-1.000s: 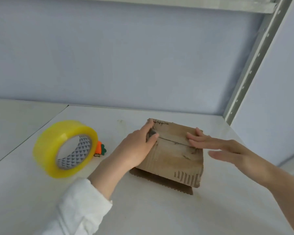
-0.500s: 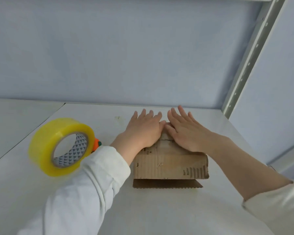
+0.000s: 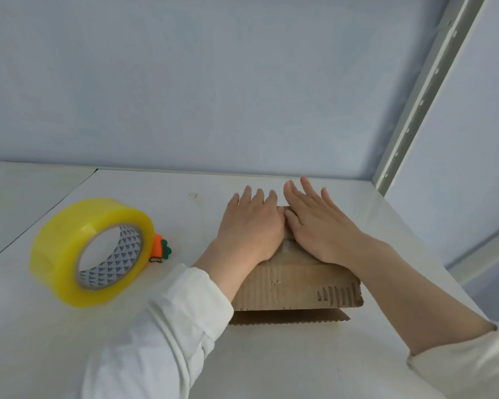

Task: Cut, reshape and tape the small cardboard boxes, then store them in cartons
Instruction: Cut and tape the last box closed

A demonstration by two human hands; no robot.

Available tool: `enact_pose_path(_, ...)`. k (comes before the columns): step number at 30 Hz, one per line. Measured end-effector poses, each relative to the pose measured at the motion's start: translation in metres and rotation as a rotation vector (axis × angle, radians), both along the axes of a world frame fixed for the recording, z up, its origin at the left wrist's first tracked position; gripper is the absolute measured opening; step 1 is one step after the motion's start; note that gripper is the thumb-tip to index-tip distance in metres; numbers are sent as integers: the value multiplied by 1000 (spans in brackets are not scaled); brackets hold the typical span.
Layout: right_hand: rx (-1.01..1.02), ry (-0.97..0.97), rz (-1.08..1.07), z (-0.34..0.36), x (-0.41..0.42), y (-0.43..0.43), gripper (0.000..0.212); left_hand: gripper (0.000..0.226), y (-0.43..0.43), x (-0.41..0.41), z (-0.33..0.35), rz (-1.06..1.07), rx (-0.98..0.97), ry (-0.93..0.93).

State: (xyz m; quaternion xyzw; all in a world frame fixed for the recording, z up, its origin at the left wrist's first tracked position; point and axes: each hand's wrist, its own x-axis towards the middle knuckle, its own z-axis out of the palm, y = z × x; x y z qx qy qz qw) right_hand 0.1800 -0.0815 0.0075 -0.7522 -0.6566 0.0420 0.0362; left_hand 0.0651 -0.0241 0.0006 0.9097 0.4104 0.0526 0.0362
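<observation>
Since one second ago, the left hand and right hand have moved flat onto the small brown corrugated cardboard box, fingers straight, grasping nothing. Box rests on the white table, centre-right. Left of it, the yellow adhesive tape roll stands on edge.

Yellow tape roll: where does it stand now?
In the head view, the yellow tape roll stands on edge left of the left hand, beside a small orange carrot-shaped item.

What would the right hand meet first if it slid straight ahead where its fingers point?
Probably the blue wall: past the right hand only table shows, though depth is unclear.
</observation>
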Motion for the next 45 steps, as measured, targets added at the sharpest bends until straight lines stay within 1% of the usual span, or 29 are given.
enact_pose_path(2,-11,46,-5,3,2,0,53,51,2,0,5,19,-5,0)
enact_pose_path(5,9,155,-25,5,8,-6,53,52,-5,-1,8,-21,4,-41)
enact_pose_path(8,-12,145,0,-2,7,-8,54,51,-8,-3,0,-53,-62,-7)
enact_pose_path(9,-22,171,4,-1,8,-7,54,51,-6,-3,0,-47,-75,-9)
enact_pose_path(11,-17,284,-11,6,9,-11,55,51,-5,-6,5,-34,-90,-71)
enact_pose_path(13,44,368,-31,11,11,-15,56,53,-5,-11,8,-18,-58,-145)
enact_pose_path(14,59,340,-23,11,10,-17,57,54,-6,-12,8,-22,-37,-126)
enact_pose_path(15,42,262,-7,8,8,-17,58,55,-8,-12,6,-32,-25,-66)
enact_pose_path(17,-37,116,3,1,5,-16,58,56,-9,-12,1,-42,-47,62)
enact_pose_path(18,-66,92,-7,1,4,-14,58,55,-8,-11,2,-37,-68,82)
enact_pose_path(20,-74,107,-34,9,4,-11,59,54,-4,-9,10,-14,-82,44)
enact_pose_path(22,-5,105,-50,14,3,-7,58,53,1,-5,14,22,-50,-13)
enact_pose_path(24,27,54,-41,9,-3,-5,56,52,2,-1,9,28,-21,24)
enact_pose_path(26,-18,34,-33,1,-5,-4,55,52,1,1,3,18,-35,67)
enact_pose_path(29,-64,100,-46,6,3,-2,56,52,8,-2,2,29,-45,14)
enact_pose_path(33,-5,134,-104,3,0,-4,53,53,12,0,2,55,-42,13)
enact_pose_path(35,2,118,-140,4,1,-7,50,52,8,-1,7,79,27,-64)
enact_pose_path(36,-4,70,-164,7,3,-9,50,52,2,-4,10,92,53,-138)
enact_pose_path(38,-35,-51,-224,16,9,-17,52,58,-16,-16,9,115,30,-290)
enact_pose_path(39,-61,-71,-236,20,10,-23,54,63,-28,-24,4,143,-14,-341)
enact_pose_path(40,-86,-45,-231,22,10,-30,54,69,-40,-32,-3,188,-79,-384)
enact_pose_path(42,-122,121,-216,22,7,-44,56,74,-55,-44,-15,289,-283,-511)
enact_pose_path(44,-52,241,-209,13,7,-53,57,73,-59,-49,-19,357,-496,-694)
enact_pose_path(45,2,297,-215,8,8,-57,57,72,-60,-49,-20,366,-560,-762)
